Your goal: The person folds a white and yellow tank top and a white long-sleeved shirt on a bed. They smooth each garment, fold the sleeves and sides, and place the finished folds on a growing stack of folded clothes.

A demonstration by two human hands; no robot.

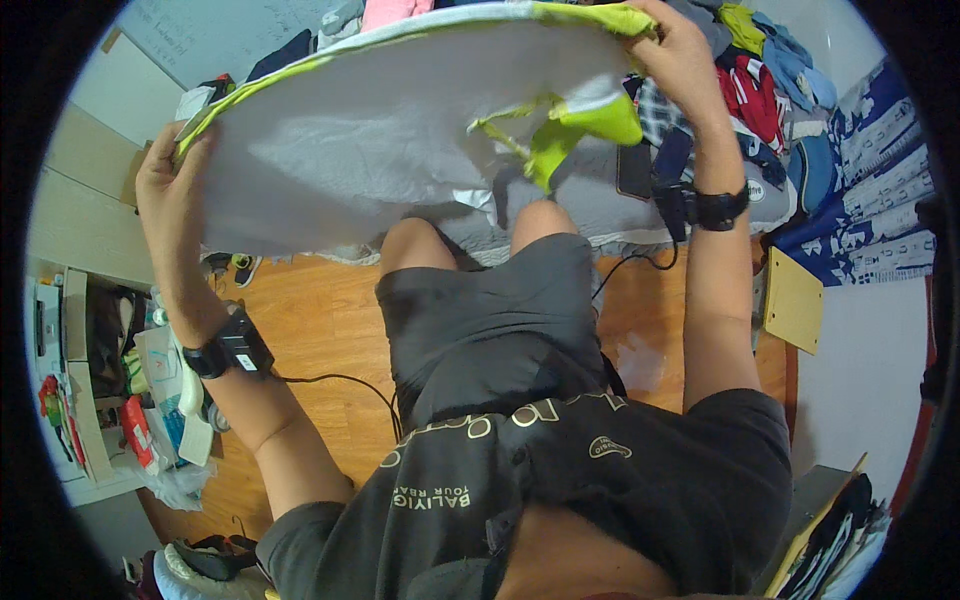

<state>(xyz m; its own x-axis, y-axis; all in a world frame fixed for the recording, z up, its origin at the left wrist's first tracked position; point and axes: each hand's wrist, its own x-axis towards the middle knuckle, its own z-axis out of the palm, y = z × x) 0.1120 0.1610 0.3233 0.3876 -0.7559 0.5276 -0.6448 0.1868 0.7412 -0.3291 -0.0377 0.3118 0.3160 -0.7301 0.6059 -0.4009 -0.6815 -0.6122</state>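
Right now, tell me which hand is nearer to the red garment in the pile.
Right. In the picture, the right hand is just left of the red garment; the left hand is far to its left, at the other end of the held cloth.

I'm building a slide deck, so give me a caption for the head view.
Left hand and right hand hold a lime-edged pale fabric stretched between them, clothes piled beyond.

The left hand (174,178) and the right hand (682,58) are holding one whitish cloth (340,150), widely spread between them.
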